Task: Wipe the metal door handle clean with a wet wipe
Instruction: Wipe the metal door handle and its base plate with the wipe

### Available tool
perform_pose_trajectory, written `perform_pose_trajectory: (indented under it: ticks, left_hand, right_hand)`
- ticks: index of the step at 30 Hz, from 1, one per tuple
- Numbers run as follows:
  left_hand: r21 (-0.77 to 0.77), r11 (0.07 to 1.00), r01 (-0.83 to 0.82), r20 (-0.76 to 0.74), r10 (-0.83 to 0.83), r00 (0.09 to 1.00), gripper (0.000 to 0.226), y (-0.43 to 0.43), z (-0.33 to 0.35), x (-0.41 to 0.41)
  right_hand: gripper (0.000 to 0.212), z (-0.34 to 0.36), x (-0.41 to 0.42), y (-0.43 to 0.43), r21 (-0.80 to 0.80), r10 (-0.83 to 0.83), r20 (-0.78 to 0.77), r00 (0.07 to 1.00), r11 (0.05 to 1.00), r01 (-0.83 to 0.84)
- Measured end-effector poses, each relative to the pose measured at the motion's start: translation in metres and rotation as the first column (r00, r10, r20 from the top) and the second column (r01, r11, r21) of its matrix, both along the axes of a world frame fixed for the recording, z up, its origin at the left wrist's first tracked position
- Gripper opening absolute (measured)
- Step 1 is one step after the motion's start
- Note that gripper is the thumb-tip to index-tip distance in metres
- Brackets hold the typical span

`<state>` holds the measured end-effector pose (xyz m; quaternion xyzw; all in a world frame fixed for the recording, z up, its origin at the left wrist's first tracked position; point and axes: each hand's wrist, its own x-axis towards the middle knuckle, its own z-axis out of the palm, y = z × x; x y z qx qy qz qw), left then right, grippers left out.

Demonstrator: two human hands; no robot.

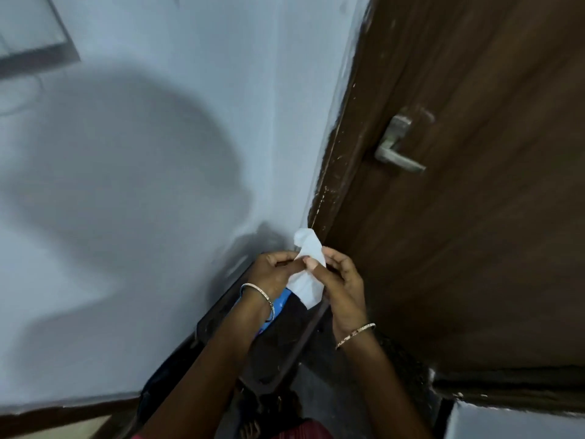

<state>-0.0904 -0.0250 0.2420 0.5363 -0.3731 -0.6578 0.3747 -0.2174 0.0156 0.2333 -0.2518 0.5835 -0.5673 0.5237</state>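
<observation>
White wet wipe [306, 285] readied in both hands, handle not yet reached

The thin wipe is pinched at its edges by the curled fingers [332, 253] of the left hand [269, 274] and the right hand [343, 289], just above a blue packet [281, 301]. It appears to be in the course of being opened out. Farther off, up and to the right, the silver metal lever door handle [397, 144] is seen untouched on the dark brown wooden door [474, 232], well apart from the hands. A reach upward with the wipe gathered in one hand is called for next.
</observation>
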Motion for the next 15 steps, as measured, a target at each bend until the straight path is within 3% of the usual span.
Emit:
perform_pose_trajectory:
  ticks: [6,11,15]
  left_hand:
    - [-0.111,0.981,0.158,-0.065,-0.166,0.984,0.009,-0.006,0.044,-0.011]
    - [-0.13,0.97,0.206,-0.084,-0.218,0.972,0.022,-0.016,0.06,-0.03]
    - [-0.094,0.981,0.17,-0.101,-0.179,0.979,0.015,-0.03,0.059,-0.055]
  right_hand:
    - [0.018,0.046,-0.018,0.011,-0.117,0.02,-0.001,1.0,0.993,-0.02]
    - [0.029,0.066,-0.047,0.016,-0.054,-0.106,0.187,0.977,0.992,0.118]
    - [0.025,0.077,-0.087,0.0,0.079,-0.268,0.421,0.866,0.963,0.259]
